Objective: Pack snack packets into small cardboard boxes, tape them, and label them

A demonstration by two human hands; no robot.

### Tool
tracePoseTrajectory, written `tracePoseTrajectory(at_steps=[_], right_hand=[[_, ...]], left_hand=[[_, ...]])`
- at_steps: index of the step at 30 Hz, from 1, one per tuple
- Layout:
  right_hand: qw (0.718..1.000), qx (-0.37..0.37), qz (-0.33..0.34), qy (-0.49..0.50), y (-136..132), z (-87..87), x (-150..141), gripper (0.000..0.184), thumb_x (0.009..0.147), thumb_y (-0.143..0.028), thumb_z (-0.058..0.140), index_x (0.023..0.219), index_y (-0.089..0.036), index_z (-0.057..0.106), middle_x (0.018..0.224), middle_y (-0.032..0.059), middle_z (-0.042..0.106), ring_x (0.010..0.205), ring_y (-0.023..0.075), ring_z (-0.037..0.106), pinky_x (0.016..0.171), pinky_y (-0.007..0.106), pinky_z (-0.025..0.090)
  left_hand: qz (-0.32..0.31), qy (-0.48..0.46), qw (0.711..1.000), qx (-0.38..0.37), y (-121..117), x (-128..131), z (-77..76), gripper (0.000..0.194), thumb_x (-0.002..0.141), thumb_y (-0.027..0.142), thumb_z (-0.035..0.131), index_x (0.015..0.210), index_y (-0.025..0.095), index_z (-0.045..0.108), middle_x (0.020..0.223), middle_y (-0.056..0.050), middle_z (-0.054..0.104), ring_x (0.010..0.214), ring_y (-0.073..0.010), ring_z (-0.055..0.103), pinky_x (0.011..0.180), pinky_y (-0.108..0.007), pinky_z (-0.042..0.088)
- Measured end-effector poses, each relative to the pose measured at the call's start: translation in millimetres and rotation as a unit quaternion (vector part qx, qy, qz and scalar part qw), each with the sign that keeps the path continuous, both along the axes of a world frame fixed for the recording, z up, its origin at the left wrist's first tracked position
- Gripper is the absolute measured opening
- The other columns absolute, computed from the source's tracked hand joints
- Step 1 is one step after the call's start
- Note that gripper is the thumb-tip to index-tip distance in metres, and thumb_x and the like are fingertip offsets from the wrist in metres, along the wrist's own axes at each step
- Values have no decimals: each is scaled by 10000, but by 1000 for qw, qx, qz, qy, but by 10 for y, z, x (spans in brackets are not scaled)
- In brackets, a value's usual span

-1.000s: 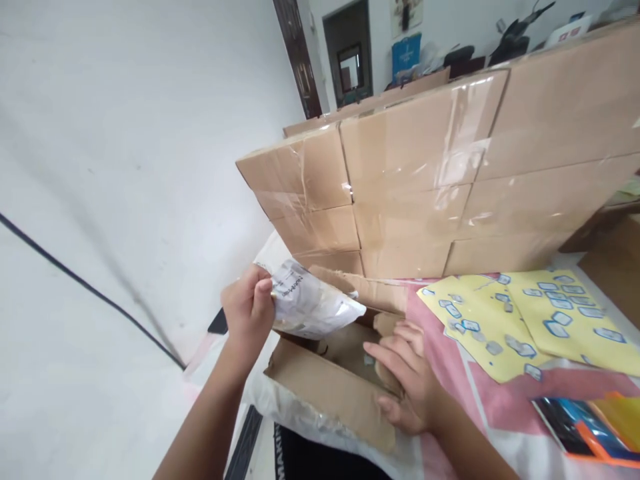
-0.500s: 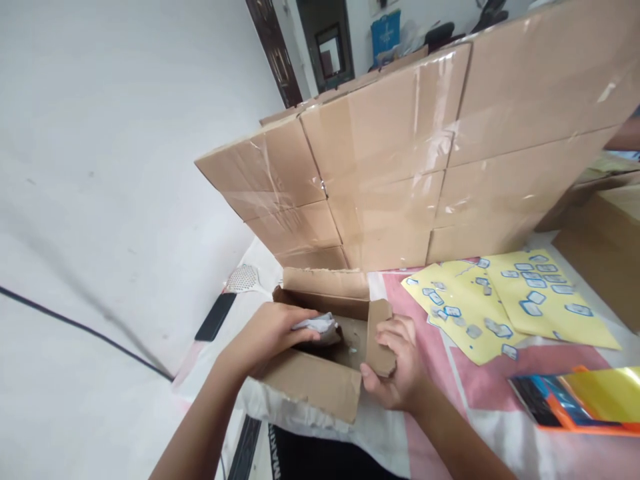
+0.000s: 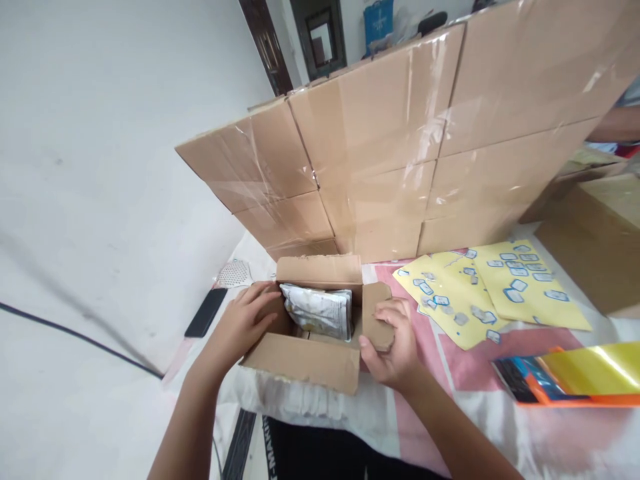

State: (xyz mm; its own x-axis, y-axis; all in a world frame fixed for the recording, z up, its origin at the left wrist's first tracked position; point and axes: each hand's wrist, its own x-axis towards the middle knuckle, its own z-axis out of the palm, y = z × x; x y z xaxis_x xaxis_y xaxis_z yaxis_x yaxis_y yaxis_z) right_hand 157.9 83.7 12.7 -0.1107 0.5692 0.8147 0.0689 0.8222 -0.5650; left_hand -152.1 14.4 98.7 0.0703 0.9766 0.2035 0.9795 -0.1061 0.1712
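An open cardboard box [image 3: 305, 361] sits on the bed-like cloth in front of me, its flaps folded outward. Inside it lies a crumpled white plastic pouch [image 3: 320, 310] with printing, leaning toward the far wall. My left hand [image 3: 245, 317] rests at the box's left edge, fingers apart, not touching the pouch. On the right side, my right hand [image 3: 393, 343] grips the box's right flap [image 3: 376, 317] between thumb and fingers.
Behind the box stands a tall taped cardboard panel [image 3: 380, 147]. Yellow sheets with small stickers [image 3: 525, 280] and colourful plastic packets [image 3: 565, 377] lie to the right. A black phone-like slab [image 3: 206, 312] is at left. Another person's arm [image 3: 615, 125] shows at far right.
My left hand has lowered the white pouch into the box, let go of it and drawn back to the left edge. My right hand has taken hold of the right flap.
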Motion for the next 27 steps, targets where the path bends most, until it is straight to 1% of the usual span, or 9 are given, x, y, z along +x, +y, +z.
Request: tracePoseTrajectory(at_steps=[2, 5, 8, 10, 13, 16, 20, 23, 27], right_hand=[[1000, -1, 4, 5, 4, -10, -7, 420, 803, -143, 638, 1180, -192, 458, 1022, 84, 503, 951, 273, 492, 828, 482, 437], [1000, -5, 7, 8, 12, -24, -15, 417, 803, -142, 640, 1175, -192, 460, 1020, 82, 501, 946, 270, 489, 823, 475, 431], [1000, -11, 6, 10, 23, -31, -15, 417, 808, -145, 642, 1179, -198, 461, 1019, 80, 501, 947, 269, 492, 818, 469, 434], [1000, -15, 3, 11, 31, -30, -13, 422, 811, -147, 647, 1184, -203, 460, 1019, 78, 499, 950, 268, 497, 816, 463, 437], [1000, -16, -3, 5, 36, -22, -16, 425, 812, -144, 657, 1183, -206, 458, 1022, 76, 499, 947, 264, 501, 811, 450, 439], [1000, -8, -2, -1, 31, -13, -23, 418, 807, -146, 654, 1173, -205, 461, 1019, 76, 504, 937, 263, 500, 812, 451, 439], [1000, -9, -2, -1, 26, -7, -27, 413, 806, -150, 654, 1167, -209, 462, 1016, 73, 505, 936, 263, 504, 813, 453, 442], [1000, -12, -2, -2, 21, -5, -26, 415, 801, -147, 656, 1162, -210, 462, 1011, 70, 504, 937, 263, 510, 809, 449, 445], [1000, -5, -3, -1, 13, -16, -31, 417, 795, -151, 656, 1167, -206, 475, 1018, 76, 508, 929, 262, 512, 800, 445, 452]], left_hand=[[-9, 24, 999, 22, 2, 35, 20, 298, 955, 332, 586, 1218, 271, 711, 1416, -88, 646, 1305, -305, 595, 1089, -495, 492], [-67, 37, 997, 34, 87, 164, 79, 237, 998, 302, 559, 1167, 266, 721, 1314, -68, 711, 1221, -260, 648, 1059, -444, 503], [-135, 31, 990, -5, 265, 339, 136, 305, 986, 299, 600, 1280, 261, 670, 1413, -71, 655, 1269, -249, 626, 1081, -412, 494], [-148, 33, 987, -46, 384, 450, 163, 395, 951, 266, 648, 1345, 267, 632, 1477, -61, 608, 1314, -259, 600, 1106, -410, 480], [-120, 39, 988, -87, 482, 579, 172, 429, 922, 231, 667, 1347, 277, 624, 1442, -51, 621, 1188, -260, 666, 1012, -393, 522], [-91, 30, 989, -113, 481, 646, 138, 385, 918, 256, 668, 1301, 283, 636, 1261, -44, 695, 1014, -246, 702, 861, -358, 528], [-14, -3, 989, -146, 438, 659, 80, 450, 918, 324, 671, 1354, 276, 574, 972, -10, 731, 863, -237, 692, 719, -321, 465], [51, 6, 987, -153, 433, 659, 70, 468, 913, 374, 679, 1349, 261, 553, 868, 4, 708, 779, -238, 675, 632, -309, 395], [62, 19, 983, -172, 439, 718, 86, 366, 906, 360, 696, 1235, 269, 563, 827, 13, 699, 760, -232, 673, 588, -297, 363]])
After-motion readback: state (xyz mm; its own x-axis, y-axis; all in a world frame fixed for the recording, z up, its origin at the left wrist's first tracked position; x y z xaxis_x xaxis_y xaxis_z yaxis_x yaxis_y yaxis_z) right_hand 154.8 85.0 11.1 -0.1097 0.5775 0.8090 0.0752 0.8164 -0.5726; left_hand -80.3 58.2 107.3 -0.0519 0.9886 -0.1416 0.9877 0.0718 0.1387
